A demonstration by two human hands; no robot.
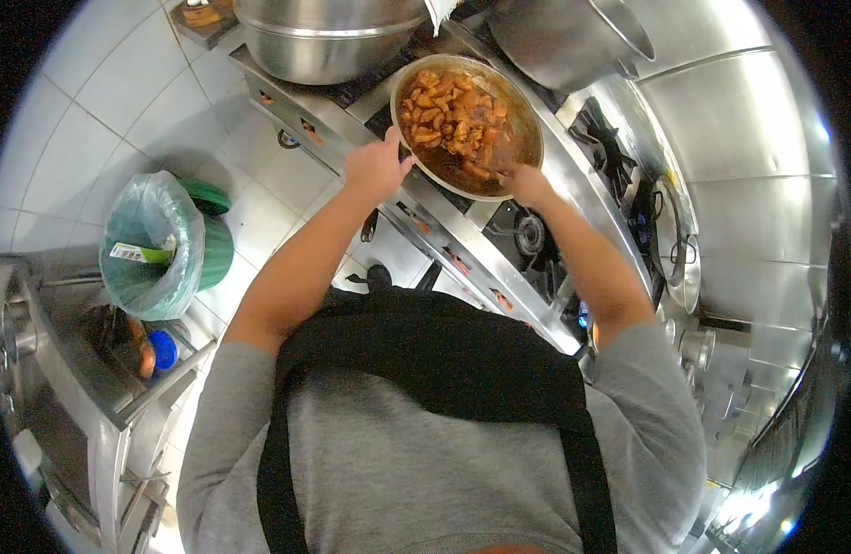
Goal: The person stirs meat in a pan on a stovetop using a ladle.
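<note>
A wide, round pan (539,152) rests on the stove, filled with browned chunks of food (453,113) in dark sauce. My left hand (376,169) is closed at the pan's left edge, gripping it where a bit of dark handle shows by the fingers. At the lower right rim, my right hand (533,187) is closed over the edge of the food. Whatever it holds is mostly covered by the fingers, and the hand is slightly blurred.
Two large steel pots, one on the left (328,42) and one on the right (568,42), stand behind the pan. A stove burner (529,234) lies to its right. A green bin (217,254) with a plastic liner stands on the floor at left, near a steel counter (84,397).
</note>
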